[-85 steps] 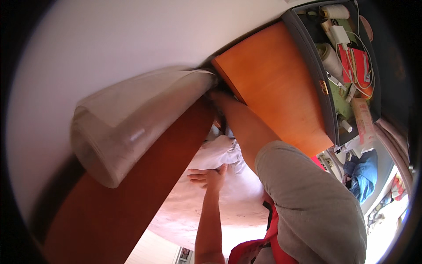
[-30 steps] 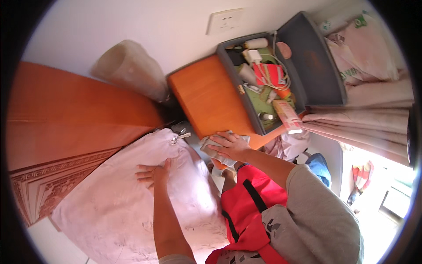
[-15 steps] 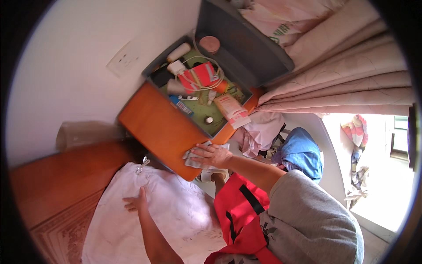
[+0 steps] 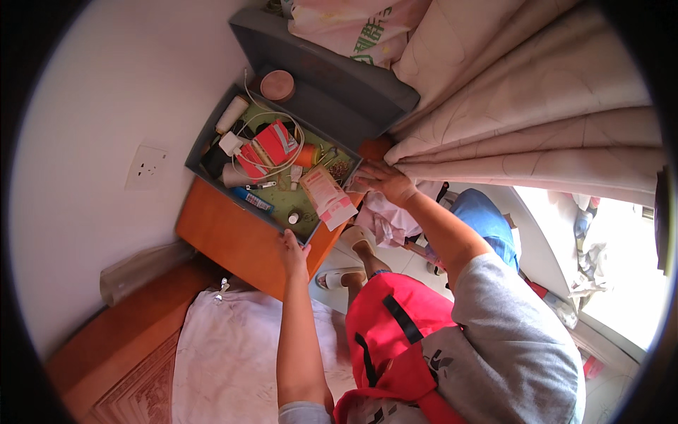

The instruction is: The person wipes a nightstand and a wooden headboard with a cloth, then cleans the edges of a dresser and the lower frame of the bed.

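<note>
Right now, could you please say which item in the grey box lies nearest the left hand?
The small white-capped bottle, just inside the grey box beyond the left hand; the blue tube and pink carton lie farther away.

Cloth [image 4: 354, 186] pt. hid under R hand [image 4: 387, 182], bag [image 4: 335, 25] cropped

Box [image 4: 210, 134] on bench [image 4: 226, 230], left of centre; charger [image 4: 230, 144] inside. Curtain [image 4: 537, 106] upper right, socket [image 4: 147, 168] left, bed [image 4: 226, 353] lower left.
</note>
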Demonstrator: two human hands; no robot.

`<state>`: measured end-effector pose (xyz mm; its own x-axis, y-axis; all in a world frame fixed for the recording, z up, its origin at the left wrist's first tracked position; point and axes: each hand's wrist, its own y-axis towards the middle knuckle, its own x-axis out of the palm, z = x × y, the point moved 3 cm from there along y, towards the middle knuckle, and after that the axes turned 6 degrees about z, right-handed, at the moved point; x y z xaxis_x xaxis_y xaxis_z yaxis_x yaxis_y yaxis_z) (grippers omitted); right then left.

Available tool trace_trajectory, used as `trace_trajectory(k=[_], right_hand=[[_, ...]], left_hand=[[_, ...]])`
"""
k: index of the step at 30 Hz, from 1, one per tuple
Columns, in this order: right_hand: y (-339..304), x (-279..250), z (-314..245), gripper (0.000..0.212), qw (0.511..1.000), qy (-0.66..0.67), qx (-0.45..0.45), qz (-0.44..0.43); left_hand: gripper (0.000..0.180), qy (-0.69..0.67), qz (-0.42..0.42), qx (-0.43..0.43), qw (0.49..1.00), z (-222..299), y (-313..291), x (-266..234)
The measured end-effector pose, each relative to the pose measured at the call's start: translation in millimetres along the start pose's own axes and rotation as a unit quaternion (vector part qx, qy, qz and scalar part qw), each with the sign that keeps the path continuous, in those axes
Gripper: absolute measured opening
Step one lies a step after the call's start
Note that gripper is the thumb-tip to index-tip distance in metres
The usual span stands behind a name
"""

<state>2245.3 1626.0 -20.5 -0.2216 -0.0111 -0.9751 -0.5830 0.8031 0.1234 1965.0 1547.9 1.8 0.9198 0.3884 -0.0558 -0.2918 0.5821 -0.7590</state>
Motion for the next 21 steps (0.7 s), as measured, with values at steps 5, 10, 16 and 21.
trace_trajectory(k=[5,10,16,21], right_hand=[[18.1,-17.6,-38.5,0.045,0.976,0.091,0.196,0.016],[11.8,-21.9,-25.2,0.048,0.94,0.187,0.283,-0.025],[12.0,26.0,-105.7,0.049,0.94,0.12,0.302,0.103],[10.0,62.9,-244.3,0.047,0.957,0.183,0.181,-0.133]], left_hand=[[0.038,0.14,0.033,0.099,0.985,-3.3,23.8,-3.8],[0.032,0.111,0.067,0.109,0.986,12.9,12.0,0.4],[0.027,0.128,0.077,0.075,0.986,48.5,-19.2,0.7],[0.032,0.326,0.14,0.191,0.915,49.1,-23.2,-7.0]])
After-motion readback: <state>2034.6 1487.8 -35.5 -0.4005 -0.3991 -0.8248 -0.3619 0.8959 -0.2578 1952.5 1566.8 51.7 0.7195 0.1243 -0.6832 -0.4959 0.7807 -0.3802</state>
